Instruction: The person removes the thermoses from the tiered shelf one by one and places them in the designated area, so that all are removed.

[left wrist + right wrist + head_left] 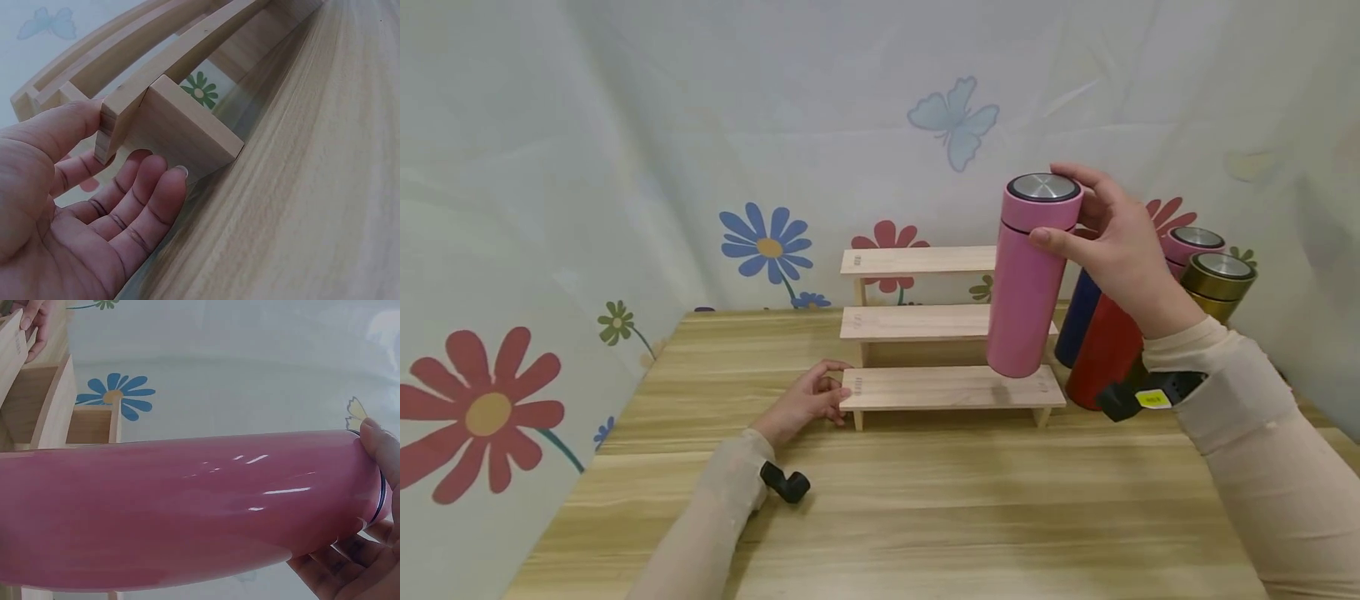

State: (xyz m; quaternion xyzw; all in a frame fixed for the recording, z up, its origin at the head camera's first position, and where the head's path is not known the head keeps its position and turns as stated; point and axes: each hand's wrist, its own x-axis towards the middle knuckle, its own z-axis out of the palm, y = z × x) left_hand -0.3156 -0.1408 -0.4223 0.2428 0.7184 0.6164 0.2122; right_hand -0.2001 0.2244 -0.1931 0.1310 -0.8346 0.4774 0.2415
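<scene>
My right hand (1116, 237) grips a pink thermos bottle (1026, 292) near its top, thumb on the front and fingers behind. The bottle has a silver lid and tilts slightly, its base overlapping the right part of the lowest shelf in the head view. At the left end of a three-step wooden rack (940, 387), my left hand (808, 400) pinches the edge of the bottom board. In the left wrist view its thumb lies on the board end (115, 115), with the other fingers curled beside the rack's leg (187, 128).
Right of the rack stand a blue bottle (1078, 321), a red bottle (1105, 350), a gold bottle (1221, 283) and another pink bottle (1195, 240), partly behind my right hand. A wood-grain table (970, 517) lies beneath. Behind hangs a flowered cloth (820, 125).
</scene>
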